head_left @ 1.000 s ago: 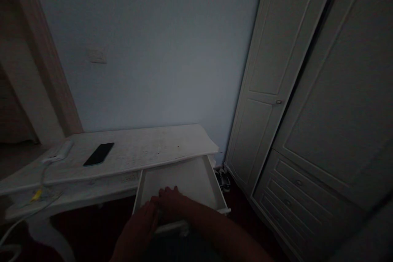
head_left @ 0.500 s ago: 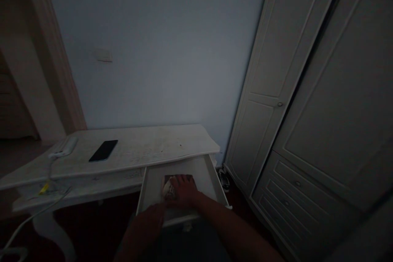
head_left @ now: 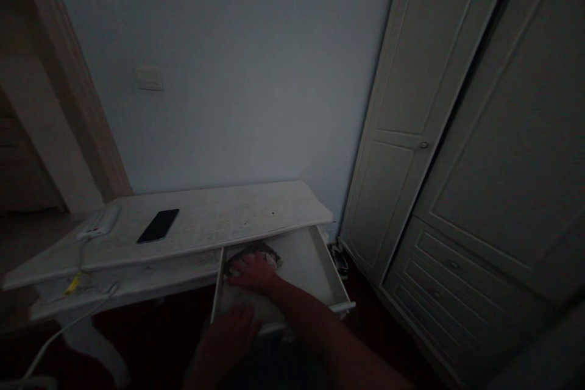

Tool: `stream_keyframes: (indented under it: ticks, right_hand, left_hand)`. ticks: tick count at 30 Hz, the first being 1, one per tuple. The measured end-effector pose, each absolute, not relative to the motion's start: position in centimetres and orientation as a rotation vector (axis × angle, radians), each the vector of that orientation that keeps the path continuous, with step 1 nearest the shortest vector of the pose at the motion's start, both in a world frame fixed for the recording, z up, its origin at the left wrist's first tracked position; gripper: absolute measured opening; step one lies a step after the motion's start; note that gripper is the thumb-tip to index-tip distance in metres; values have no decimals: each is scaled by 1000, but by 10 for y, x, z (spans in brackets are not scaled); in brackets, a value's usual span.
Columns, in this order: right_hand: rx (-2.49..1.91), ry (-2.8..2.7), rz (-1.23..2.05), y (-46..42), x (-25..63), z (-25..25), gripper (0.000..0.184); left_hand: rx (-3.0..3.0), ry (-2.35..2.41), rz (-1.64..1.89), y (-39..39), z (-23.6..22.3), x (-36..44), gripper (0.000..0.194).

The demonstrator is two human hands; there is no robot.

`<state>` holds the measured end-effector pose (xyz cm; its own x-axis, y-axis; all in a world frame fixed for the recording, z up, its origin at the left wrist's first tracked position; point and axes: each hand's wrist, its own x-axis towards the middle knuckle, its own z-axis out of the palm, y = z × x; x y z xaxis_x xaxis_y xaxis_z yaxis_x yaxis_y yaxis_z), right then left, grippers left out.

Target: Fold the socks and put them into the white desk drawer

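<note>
A white drawer (head_left: 336, 273) stands pulled out of the white table (head_left: 237, 201). Inside it, at the back left corner, lies a crumpled dark and pale cloth (head_left: 273, 254). My right hand (head_left: 253, 272) is on top of this cloth, pressing it against the drawer bottom with the fingers partly spread over it. At the drawer's front left corner, my left hand (head_left: 234, 326) is closed over the front edge; its fingers are dim and partly hidden.
A dark phone (head_left: 158, 226) lies on the tabletop, left of the drawer. Beyond it is a white power strip (head_left: 99, 223) with a cable hanging down. A white wardrobe (head_left: 397, 152) stands on the right, and shoes (head_left: 339, 260) lie on the floor beside it.
My right hand has moved the cloth from the middle of the drawer to its back left corner. My left hand stays at the drawer's front edge. The view has shifted slightly.
</note>
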<state>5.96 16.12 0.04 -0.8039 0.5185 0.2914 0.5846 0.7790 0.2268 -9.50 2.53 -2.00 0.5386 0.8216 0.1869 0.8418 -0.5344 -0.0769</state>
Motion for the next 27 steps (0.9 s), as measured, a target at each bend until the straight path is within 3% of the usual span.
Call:
stream_keyframes:
  ticks: [7,16,23,27]
  right_hand:
    - [-1367,-2555,-270,201,96,15,30]
    - [-1875,-2372,-236,182,215,46,47]
    - [-2043,-2401,-129,170,208,51,74]
    - [-2024,-2499,-33,168,206,59,78]
  left_hand:
    - [-2689,-1582,-236,26,-36,-109,52]
    - [-2701,-1601,-270,29,-37,-107,49]
    - [-2715,-1761,-16,20,-3,-96,58]
    - [-2722,-1748,-45,21,-7,-96,51]
